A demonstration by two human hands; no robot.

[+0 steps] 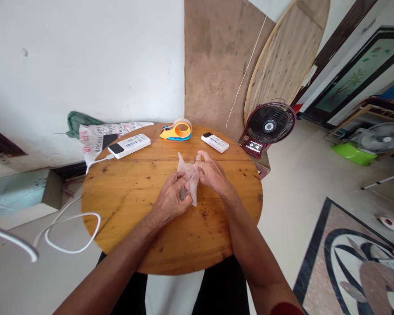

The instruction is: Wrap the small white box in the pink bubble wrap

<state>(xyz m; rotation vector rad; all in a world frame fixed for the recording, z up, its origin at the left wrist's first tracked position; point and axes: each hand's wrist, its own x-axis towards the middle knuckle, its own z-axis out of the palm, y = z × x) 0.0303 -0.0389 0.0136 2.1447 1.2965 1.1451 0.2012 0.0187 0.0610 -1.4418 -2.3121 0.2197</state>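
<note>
A thin, whitish, see-through wrapping sheet (pixel 193 186), perhaps foam or plastic, stands crumpled above the middle of the round wooden table. My left hand (pixel 174 194) pinches its near left side between thumb and fingers. On the far right side, my right hand (pixel 210 170) grips the sheet with bent fingers, the index finger raised. Whether anything lies inside the folds I cannot tell. Beyond the hands sits an orange and blue tape dispenser (pixel 176 130) with a roll of clear tape.
The round wooden table (pixel 128 218) carries a white power bank (pixel 130 145) with a white cable (pixel 74 215) at the left, and a smaller white device (pixel 215 142) at the right. A dark red fan (pixel 269 126) stands past the right edge. Behind is a wall.
</note>
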